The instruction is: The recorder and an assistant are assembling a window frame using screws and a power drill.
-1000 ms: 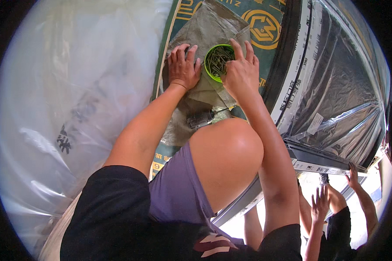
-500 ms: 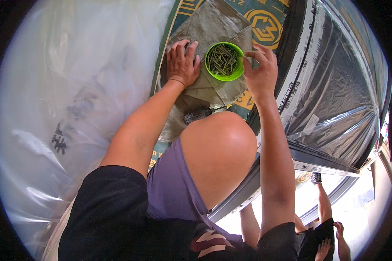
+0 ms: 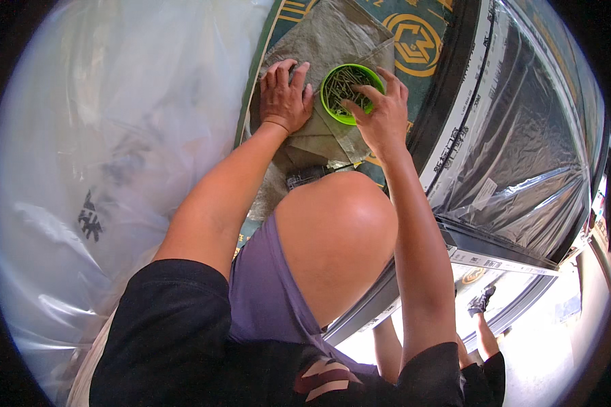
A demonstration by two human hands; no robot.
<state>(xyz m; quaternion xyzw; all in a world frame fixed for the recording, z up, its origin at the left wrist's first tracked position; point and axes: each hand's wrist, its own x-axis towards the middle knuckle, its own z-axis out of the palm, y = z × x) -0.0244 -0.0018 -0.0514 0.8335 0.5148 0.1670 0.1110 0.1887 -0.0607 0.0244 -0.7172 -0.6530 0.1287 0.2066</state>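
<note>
1. Green bowl [image 3: 345, 120] of screws [image 3: 339, 85] sits at the view's one o'clock.
2. Right hand [image 3: 385, 117], bowl's four o'clock: thumb and forefinger parted over screws.
3. Left hand [image 3: 285, 102], bowl's nine o'clock: palm down, ungripping.

workshop or building site, film-wrapped framed panel [image 3: 523, 146], bowl [image 3: 345, 120] of screws [image 3: 337, 86]

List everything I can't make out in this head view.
In the head view:
Fasteners: too small to tell screws from nails.
Floor of the green bowl: buried under them.
Palm of the left hand: hidden by its own back.
Dark drill-like tool: partly hidden behind the bare knee.
Co-worker: cut off by the lower edge.
</note>
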